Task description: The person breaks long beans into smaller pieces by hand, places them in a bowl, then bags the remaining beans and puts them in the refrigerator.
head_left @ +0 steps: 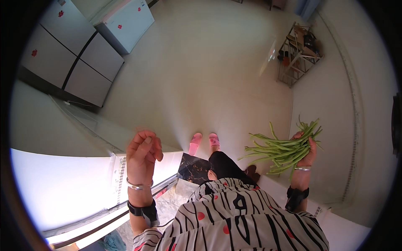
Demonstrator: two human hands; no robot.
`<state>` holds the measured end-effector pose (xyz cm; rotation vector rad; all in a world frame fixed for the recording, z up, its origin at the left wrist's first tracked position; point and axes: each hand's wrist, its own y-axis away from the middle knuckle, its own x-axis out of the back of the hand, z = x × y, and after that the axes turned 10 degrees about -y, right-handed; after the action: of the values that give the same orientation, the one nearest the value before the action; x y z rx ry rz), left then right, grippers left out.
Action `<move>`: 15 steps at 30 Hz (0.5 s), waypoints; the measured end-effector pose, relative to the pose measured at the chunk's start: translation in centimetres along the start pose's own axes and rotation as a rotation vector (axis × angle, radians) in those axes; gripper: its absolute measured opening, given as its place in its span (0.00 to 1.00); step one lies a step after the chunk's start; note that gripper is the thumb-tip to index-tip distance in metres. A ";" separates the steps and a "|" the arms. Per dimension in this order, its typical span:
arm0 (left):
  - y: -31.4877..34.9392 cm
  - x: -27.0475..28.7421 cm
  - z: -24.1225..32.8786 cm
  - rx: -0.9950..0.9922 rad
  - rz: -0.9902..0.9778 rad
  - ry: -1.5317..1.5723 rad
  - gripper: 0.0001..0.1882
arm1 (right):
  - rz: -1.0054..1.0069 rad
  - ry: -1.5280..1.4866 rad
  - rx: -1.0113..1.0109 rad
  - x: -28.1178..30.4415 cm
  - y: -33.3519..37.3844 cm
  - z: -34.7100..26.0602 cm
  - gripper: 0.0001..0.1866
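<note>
A bunch of long green beans [280,150] is gripped in my right hand [309,154], out to the right at about waist height. Its fingers wrap round one end of the bunch, and the loose ends fan out to the left. Raised on the left side, my left hand [143,148] has loosely curled, slightly blurred fingers that stand a little apart. I see nothing in it. Both wrists carry a bangle and a black strap.
Pink slippers [195,143] lie on the floor ahead, beside a dark marbled tile [193,168]. A grey fridge [69,54] and a white chest-like appliance [125,25] stand far left. A metal rack [298,56] with shoes stands against the right wall.
</note>
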<state>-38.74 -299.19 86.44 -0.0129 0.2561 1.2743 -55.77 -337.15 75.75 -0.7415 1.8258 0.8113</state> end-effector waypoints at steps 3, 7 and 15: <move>5.4 -0.8 -2.1 -0.007 0.140 -0.029 0.07 | -0.145 0.125 -0.056 1.8 -0.7 -1.0 0.12; 9.5 -1.2 -3.2 -0.089 0.165 0.000 0.07 | -0.114 0.082 -0.072 1.7 0.6 -2.3 0.13; 13.4 -0.5 -4.4 -0.025 0.265 0.144 0.06 | -0.023 -0.120 -0.106 2.6 -0.4 -1.5 0.13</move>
<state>-52.37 -296.38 84.08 -0.0945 0.3747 1.5422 -57.14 -338.94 73.76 -0.7638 1.6747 0.9238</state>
